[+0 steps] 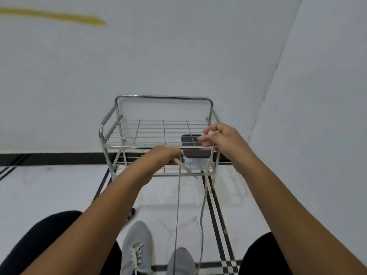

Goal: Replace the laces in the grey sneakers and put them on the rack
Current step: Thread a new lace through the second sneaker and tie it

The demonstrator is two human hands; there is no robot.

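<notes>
Fingers of the left hand (165, 155) and right hand (220, 138) each pinch an end of the cream lace (177, 203) drawn taut from the right grey sneaker (181, 261); uneven pulling risks unequal ends or an end slipping free.

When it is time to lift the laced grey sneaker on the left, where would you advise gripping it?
Grip the laced sneaker at its heel opening, from above: it stands sole-down, toe pointing to the rack, and the heel lies nearest the person, though cut off by the frame edge.
</notes>
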